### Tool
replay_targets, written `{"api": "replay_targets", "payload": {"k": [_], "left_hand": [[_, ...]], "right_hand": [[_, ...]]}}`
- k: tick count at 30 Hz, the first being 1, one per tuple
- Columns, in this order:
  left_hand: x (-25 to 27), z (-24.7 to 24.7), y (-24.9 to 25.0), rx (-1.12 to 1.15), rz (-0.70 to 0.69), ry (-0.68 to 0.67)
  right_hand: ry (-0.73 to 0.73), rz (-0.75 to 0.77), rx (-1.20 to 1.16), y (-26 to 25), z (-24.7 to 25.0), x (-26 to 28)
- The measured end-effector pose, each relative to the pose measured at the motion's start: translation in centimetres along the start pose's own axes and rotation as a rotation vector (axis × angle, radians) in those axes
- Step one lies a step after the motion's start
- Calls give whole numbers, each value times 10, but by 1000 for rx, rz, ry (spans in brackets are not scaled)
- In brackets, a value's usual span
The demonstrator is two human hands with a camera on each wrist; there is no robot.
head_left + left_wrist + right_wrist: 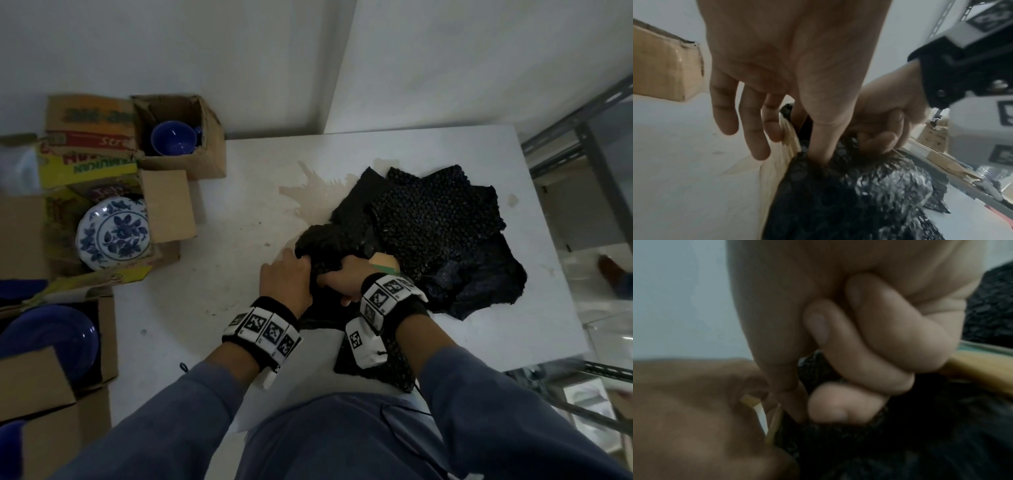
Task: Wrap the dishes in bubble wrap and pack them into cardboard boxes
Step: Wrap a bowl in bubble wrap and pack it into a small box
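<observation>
White walls meet in a corner behind the white table, which carries a brownish stain near its middle. On it lies a heap of black bubble wrap, spread loosely toward the right edge. At the near side of that heap the left hand and the right hand work close together on a bundled part of the wrap. The right hand is clenched around a gathered fold of it, fingers curled tight. The left hand's thumb presses into the wrap while its other fingers hang straighter against a pale, flat tan edge poking out of the bundle; it may be cardboard or a dish rim, the blur makes it hard to say. A tan and green corner also shows beside the right hand.

Left of the table stand open cardboard boxes. The far one holds a dark blue cup; the middle one holds a blue-and-white flowered plate, unwrapped; the nearest holds a dark blue plate. Metal shelving runs along the right.
</observation>
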State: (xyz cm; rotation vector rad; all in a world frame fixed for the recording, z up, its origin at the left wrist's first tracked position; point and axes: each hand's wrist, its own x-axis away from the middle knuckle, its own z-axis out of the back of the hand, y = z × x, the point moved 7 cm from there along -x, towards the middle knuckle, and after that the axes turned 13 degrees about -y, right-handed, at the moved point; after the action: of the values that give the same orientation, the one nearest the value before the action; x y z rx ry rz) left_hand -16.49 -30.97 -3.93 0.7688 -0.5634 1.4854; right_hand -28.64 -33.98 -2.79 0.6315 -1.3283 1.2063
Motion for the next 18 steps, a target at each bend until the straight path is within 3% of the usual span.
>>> {"api": "replay_targets", "payload": {"k": [7, 14, 18], "left_hand": [[-11, -5, 2, 49, -3, -140], [-13, -9, -2, 48, 0, -168], [-9, -13, -2, 74, -49, -141]], "right_hand": [[26, 7, 25, 4, 0, 11], [16, -23, 14, 3, -1, 5], [20, 42, 96, -9, -4, 20]]}}
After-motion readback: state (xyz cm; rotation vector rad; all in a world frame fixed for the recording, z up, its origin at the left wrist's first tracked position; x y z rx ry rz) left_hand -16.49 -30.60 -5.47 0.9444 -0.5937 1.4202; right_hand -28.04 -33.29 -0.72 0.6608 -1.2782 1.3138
